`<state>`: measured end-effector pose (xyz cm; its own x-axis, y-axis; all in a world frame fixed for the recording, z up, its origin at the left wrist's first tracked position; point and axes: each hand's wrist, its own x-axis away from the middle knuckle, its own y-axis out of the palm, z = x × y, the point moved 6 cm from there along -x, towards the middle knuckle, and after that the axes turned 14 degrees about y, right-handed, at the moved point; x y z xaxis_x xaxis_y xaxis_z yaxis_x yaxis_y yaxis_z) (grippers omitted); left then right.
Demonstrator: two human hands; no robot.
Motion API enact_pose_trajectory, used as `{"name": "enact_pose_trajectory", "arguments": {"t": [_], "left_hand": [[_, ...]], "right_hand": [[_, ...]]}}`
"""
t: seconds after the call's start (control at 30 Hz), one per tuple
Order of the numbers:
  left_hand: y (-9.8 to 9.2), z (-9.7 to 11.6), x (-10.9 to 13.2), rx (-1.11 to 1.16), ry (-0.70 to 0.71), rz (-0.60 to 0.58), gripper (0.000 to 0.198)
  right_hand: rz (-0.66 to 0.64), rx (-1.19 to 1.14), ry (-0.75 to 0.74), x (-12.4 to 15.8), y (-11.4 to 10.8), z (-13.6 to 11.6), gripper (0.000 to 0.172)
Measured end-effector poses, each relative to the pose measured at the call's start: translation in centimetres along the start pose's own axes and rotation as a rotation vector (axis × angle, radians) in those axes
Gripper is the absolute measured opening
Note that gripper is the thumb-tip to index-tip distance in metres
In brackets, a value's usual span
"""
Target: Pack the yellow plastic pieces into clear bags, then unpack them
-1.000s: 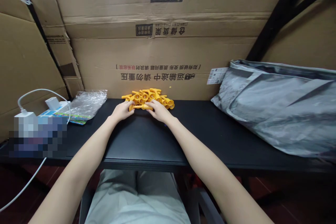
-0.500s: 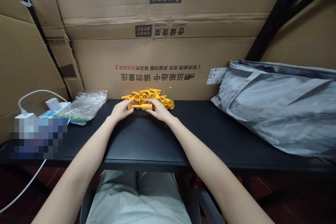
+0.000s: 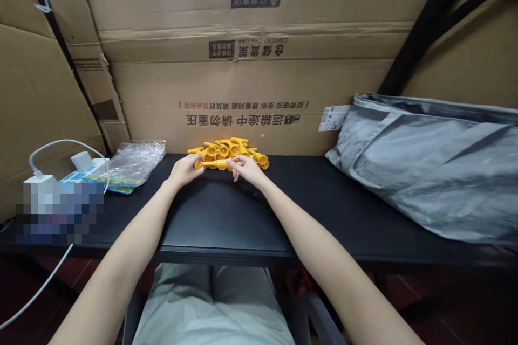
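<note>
Head view: we hold one yellow piece [image 3: 218, 163] between both hands, roughly level, just in front of a pile of yellow pieces [image 3: 235, 149] at the back of the black worktop [image 3: 226, 215]. Our left hand [image 3: 186, 171] has its fingers clamped on the piece's rounded left end. Our right hand [image 3: 249, 170] pinches the other end between thumb and forefinger, while its remaining fingers curl below. We cannot tell whether the held piece touches the worktop or the pile behind it. The heaped pieces show round cup-like openings facing us, with some thin stems among them. Behind the pile stands brown cardboard [image 3: 243, 81] with upside-down printing. To our left we have a clear plastic wrapper [image 3: 141, 156] near a white charger [image 3: 40, 191] with its white cable [image 3: 67, 140]; beside the charger, something is pixelated beyond recognition. To our right a grey bag [image 3: 437, 172] lies on the worktop, well apart from our hands, with a white label [image 3: 334, 118] by its upper left edge.
</note>
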<state>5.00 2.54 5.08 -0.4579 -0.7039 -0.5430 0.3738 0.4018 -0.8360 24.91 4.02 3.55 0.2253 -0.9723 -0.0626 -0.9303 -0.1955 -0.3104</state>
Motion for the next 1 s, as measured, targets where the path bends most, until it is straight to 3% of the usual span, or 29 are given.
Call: {"name": "enact_pose_trajectory", "arguments": {"t": [0.23,0.47,0.73,1.0], "left_hand": [[0.0,0.0,0.1,0.005,0.017,0.016,0.024],[-0.3,0.1,0.0,0.0,0.034,0.044,0.025],[-0.3,0.2,-0.1,-0.015,0.033,0.025,0.026],[-0.4,0.3,0.0,-0.05,0.049,0.101,0.025]], "right_hand": [[-0.022,-0.027,-0.014,-0.3,0.4,0.2,0.047],[-0.035,-0.052,-0.001,-0.6,0.3,0.4,0.037],[-0.055,-0.075,-0.022,-0.3,0.0,0.1,0.036],[-0.022,0.01,-0.006,0.2,0.1,-0.6,0.045]]}}
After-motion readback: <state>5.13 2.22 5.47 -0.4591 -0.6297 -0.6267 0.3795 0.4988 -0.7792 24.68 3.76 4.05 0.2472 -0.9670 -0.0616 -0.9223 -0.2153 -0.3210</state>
